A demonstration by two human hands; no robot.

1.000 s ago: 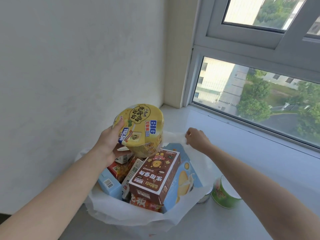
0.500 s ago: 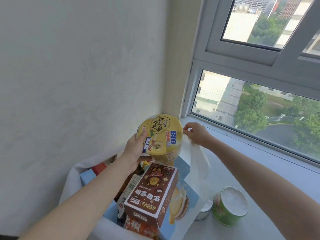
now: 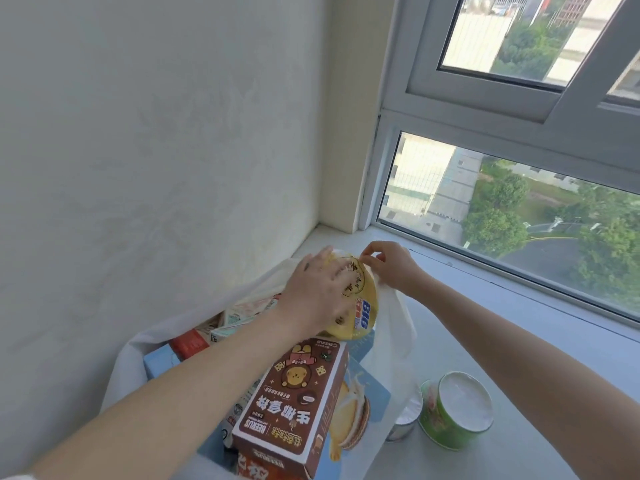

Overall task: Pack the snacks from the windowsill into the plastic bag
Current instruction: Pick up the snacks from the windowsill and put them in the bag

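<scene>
A white plastic bag [image 3: 394, 323] stands on the windowsill against the left wall, stuffed with snack boxes. A yellow instant-noodle bowl [image 3: 360, 306] lies on its side at the bag's far end. My left hand [image 3: 315, 296] rests flat on its lid with fingers spread. My right hand [image 3: 388, 265] pinches the bag's far rim just beside the bowl. A brown biscuit box [image 3: 298, 407] lies on top of the pile, over a blue pastry box [image 3: 367, 400]. A green snack cup [image 3: 457, 410] stands on the sill outside the bag.
The wall runs close along the bag's left side. The window frame [image 3: 485, 258] borders the sill [image 3: 519, 334] on the right. A small silver can [image 3: 403, 424] sits between the bag and the green cup.
My left hand carried the noodle bowl from above the pile to the bag's far end and now lies flat on its lid. My right hand lifted the bag's rim.
</scene>
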